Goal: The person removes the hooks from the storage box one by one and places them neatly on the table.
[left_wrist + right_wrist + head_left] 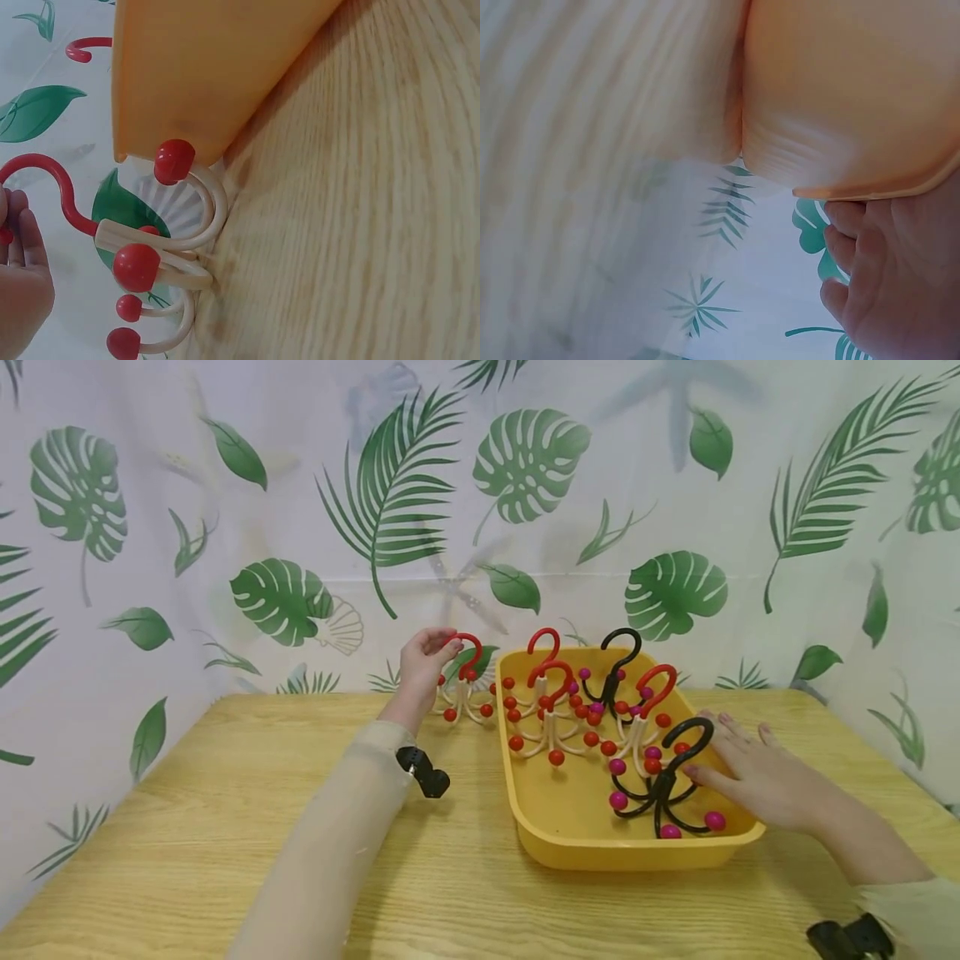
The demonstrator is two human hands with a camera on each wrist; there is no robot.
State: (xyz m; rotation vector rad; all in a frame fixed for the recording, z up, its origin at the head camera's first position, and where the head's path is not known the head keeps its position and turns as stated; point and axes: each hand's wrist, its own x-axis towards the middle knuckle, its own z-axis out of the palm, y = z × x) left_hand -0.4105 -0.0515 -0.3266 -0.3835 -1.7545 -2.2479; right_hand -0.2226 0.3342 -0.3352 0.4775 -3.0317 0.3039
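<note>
In the head view my left hand (425, 670) pinches the red hook of a cream octopus-style hook hanger (461, 697) with red ball tips. This hanger (161, 240) is upright beside the yellow tub's left side, its curved arms at the tabletop. My right hand (765, 772) rests at the right rim of the yellow tub (622, 853), fingers fairly straight and thumb over the edge near a black hanger (663, 789) with pink balls. Inside the tub are more cream hangers with red hooks, one of them a front-left hanger (550, 722), and another black hanger (611, 685) at the back.
The tub stands on a light wooden table (225, 827), right of the middle. Behind the table hangs a white curtain (300, 527) printed with green leaves. A black wrist device (423, 771) is strapped to the left forearm, and another (851, 937) to the right.
</note>
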